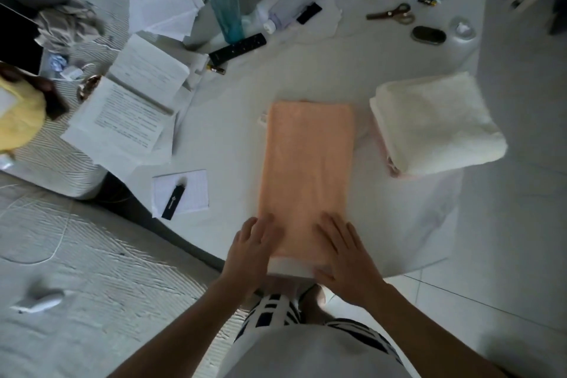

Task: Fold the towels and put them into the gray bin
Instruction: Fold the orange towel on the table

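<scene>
Both hands lie flat, fingers spread: left hand (251, 250) and right hand (345, 261) press the near end of the peach towel (306, 169) on the table (233, 138). Folded white towel (435, 126) sits beside it.

Left hand (250, 250) and right hand (345, 261) side by side, palms down, fingers spread flat; forearms extended forward, bare.

My white table (233, 138) carries the peach towel (306, 175) laid out long, a folded cream towel (435, 123) just beside it, loose papers (132, 107), a black remote (237, 47), scissors (394, 13) and a notepad (181, 190).
</scene>
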`<state>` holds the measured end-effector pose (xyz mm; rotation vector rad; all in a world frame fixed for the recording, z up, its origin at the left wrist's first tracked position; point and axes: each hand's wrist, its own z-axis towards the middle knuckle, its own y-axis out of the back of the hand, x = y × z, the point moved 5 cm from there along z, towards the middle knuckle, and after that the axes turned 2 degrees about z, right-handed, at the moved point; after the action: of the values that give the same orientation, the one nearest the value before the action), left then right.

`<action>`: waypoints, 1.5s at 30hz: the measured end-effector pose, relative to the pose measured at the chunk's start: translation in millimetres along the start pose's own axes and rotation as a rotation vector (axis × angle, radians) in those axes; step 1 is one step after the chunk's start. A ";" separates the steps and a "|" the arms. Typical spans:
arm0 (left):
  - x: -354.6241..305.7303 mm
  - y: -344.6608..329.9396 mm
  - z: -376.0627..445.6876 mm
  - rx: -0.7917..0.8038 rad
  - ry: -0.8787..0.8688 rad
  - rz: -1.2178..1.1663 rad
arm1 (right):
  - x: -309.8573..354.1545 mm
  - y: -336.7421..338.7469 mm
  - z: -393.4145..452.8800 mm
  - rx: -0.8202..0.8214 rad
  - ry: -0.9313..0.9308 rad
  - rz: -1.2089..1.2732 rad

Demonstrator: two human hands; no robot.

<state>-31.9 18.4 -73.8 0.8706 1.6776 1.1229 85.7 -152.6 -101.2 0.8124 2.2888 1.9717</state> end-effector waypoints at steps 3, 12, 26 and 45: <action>-5.4 -15.7 -21.5 0.083 0.035 -0.010 | 1.3 -1.8 -27.0 0.020 0.042 -0.045; -35.6 -31.8 -61.0 -0.045 -0.051 0.153 | 18.0 17.2 -46.2 -0.202 0.242 -0.195; -53.3 1.2 -73.3 -0.126 -0.211 -0.038 | -19.6 81.8 -42.5 0.082 -0.078 0.499; 8.2 78.9 82.3 -0.285 -0.011 -0.477 | -83.5 133.8 75.1 -0.367 -0.489 0.757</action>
<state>47.8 76.8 -16.3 0.2732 1.5554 0.9851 233.0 -106.6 -19.3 2.0265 1.3863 1.9784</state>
